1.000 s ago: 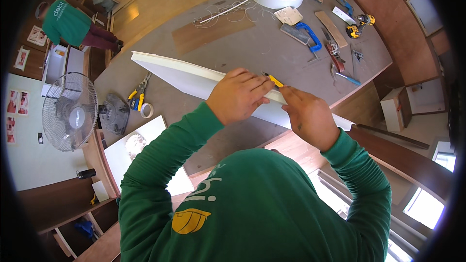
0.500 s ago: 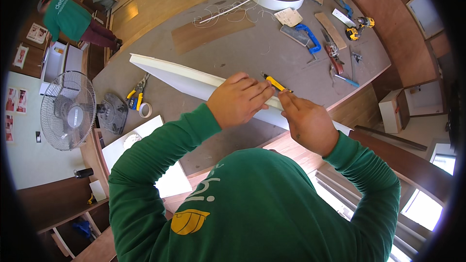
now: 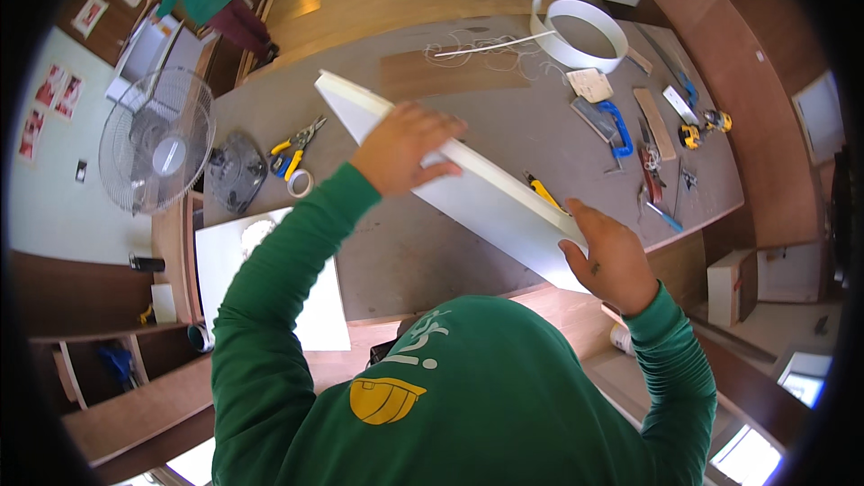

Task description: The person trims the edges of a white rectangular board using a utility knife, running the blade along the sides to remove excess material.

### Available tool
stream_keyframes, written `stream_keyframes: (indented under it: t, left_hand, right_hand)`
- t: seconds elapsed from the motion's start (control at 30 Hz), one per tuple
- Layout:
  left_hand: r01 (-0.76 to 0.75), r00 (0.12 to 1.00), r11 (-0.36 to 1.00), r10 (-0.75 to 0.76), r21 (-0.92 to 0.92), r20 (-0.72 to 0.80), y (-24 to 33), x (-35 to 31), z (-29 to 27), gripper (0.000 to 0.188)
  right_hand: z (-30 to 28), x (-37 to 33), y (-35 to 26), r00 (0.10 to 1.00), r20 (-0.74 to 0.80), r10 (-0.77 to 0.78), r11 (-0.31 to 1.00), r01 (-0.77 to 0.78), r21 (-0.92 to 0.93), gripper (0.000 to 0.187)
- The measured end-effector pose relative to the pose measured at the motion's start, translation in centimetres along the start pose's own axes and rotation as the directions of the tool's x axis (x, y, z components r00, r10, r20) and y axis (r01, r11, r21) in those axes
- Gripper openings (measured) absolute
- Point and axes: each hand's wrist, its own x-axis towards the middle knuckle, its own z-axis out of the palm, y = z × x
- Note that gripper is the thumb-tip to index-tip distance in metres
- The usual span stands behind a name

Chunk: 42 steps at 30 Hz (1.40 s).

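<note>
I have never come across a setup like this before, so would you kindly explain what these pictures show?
There is no machine here: these are a person's own bare hands, coming out of green sleeves. The view is from a fisheye camera worn on the head, looking down, so straight edges bend towards the rim.

The left hand and right hand hold a long white panel, its narrow edge facing up. On the grey-brown table, beyond the panel, lie a partly hidden yellow tool, a blue clamp, a cordless drill and a looped white band. Towards the left are yellow-handled snips, a tape roll and a fan.
</note>
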Motion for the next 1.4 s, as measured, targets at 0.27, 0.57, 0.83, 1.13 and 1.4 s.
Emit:
stream_keyframes:
  t: [0.27, 0.57, 0.83, 1.13, 1.4]
  left_hand:
    - [-0.035, 0.990, 0.997, 0.045, 0.075, -0.135, -3.6, -1.6, 0.4, 0.043]
    - [-0.059, 0.962, 0.996, 0.074, 0.066, -0.264, -4.9, -1.9, 2.4, 0.043]
    - [0.100, 0.961, 0.988, -0.065, 0.116, -0.269, -7.3, -3.5, -0.2, 0.071]
    - [0.196, 0.946, 0.970, -0.149, 0.141, -0.289, -12.4, -7.3, -2.1, 0.076]
    - [0.122, 0.895, 0.976, -0.029, 0.182, -0.446, -13.5, -7.4, -0.3, 0.073]
  right_hand:
    - [4.8, 10.6, -1.6, 0.981, 0.183, -0.060, 0.991, 0.037, 0.128, 0.065]
    - [5.3, 11.5, -1.4, 0.981, 0.109, -0.161, 0.986, 0.153, 0.072, 0.068]
    - [5.1, 11.0, -2.4, 0.987, 0.144, -0.071, 0.995, 0.059, 0.081, 0.071]
    - [5.3, 11.4, -3.2, 0.979, 0.136, -0.151, 0.986, 0.140, 0.087, 0.072]
    - [5.4, 14.1, -4.1, 0.964, 0.178, -0.195, 0.979, 0.182, 0.088, 0.072]
